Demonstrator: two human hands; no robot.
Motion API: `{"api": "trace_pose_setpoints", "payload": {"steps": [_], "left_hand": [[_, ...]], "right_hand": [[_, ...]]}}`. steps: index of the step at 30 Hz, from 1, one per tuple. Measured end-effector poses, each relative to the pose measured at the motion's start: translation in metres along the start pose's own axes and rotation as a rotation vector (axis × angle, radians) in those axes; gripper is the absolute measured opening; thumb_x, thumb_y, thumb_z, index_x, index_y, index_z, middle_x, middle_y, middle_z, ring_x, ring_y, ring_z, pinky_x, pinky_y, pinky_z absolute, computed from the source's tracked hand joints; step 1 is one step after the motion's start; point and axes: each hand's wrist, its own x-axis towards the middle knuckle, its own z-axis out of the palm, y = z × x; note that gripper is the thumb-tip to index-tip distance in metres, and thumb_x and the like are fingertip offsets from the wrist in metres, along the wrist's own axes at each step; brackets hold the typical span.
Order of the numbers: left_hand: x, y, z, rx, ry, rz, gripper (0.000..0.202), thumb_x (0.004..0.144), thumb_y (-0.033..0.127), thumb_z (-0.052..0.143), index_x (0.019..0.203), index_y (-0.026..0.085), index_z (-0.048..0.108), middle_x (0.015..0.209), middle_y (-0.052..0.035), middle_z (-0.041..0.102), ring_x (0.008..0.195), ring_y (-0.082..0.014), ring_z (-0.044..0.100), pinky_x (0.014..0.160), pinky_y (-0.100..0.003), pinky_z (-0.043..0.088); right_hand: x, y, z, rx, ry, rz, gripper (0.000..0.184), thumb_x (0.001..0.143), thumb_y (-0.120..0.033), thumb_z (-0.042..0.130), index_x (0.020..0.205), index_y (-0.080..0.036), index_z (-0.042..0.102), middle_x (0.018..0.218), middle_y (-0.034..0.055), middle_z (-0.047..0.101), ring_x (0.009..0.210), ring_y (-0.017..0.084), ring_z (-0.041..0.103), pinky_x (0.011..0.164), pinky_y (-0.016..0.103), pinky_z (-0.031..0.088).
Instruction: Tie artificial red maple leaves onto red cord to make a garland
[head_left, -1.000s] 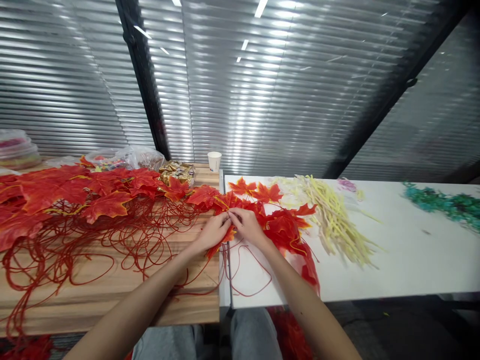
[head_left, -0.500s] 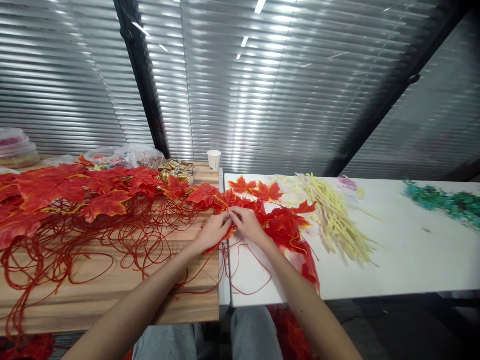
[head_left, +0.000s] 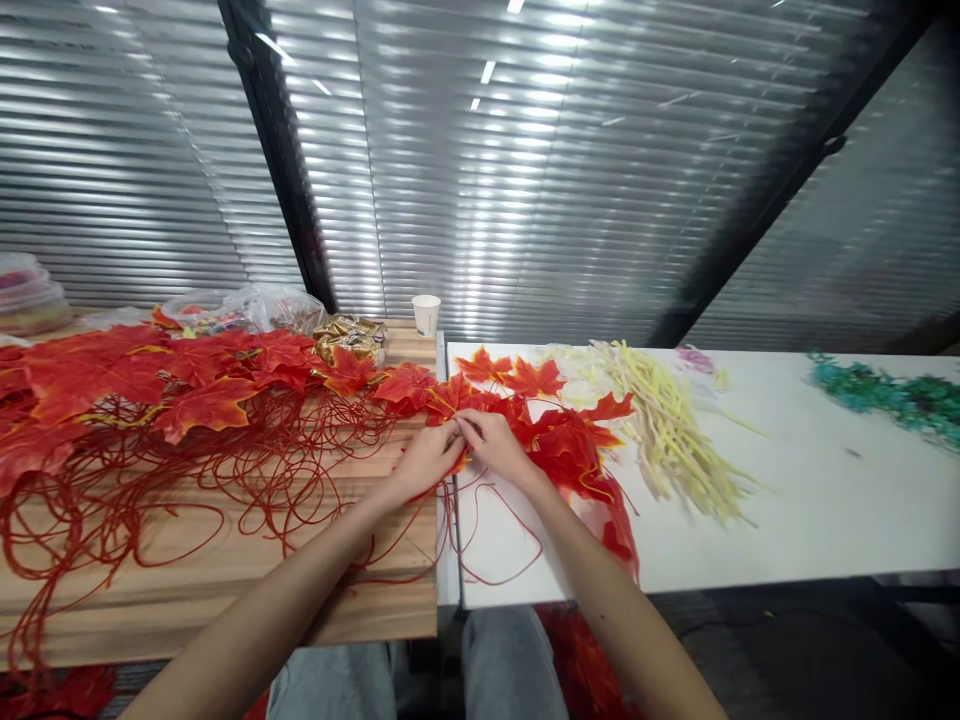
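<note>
My left hand and my right hand meet over the seam between two tables, fingertips pinched together. Between them is a red artificial maple leaf with yellow edges; the exact spot gripped is hidden by my fingers. More red maple leaves lie bunched to the right of my right hand, partly over clear red plastic. Thin red cord loops down below my hands onto the white table. On the left, a long heap of maple leaves rests above a tangle of red cords.
A paper cup stands behind my hands, near gold foil packets and clear bags. Plastic tubs sit far left. Pale yellow strips and green foliage lie on the white table. Window blinds rise behind.
My hands stay pinched together at nearly the same spot. The whole view has shifted very slightly; the leaves and cords look the same.
</note>
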Motion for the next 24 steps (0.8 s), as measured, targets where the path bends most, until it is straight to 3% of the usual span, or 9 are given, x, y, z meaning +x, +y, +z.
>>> {"api": "trace_pose_setpoints", "payload": {"steps": [24], "left_hand": [[0.0002,-0.001,0.0008,-0.037,0.01,-0.016,0.022,0.082,0.027,0.039,0.088,0.015,0.056,0.082,-0.0059,0.065,0.073,-0.017,0.058,0.068,-0.026,0.041]], "right_hand": [[-0.0002,0.0,-0.0006,0.012,-0.003,0.003,0.022,0.085,-0.018,0.04,0.082,-0.017,0.062,0.076,0.0035,0.065,0.066,0.013,0.057,0.063,0.022,0.04]]}}
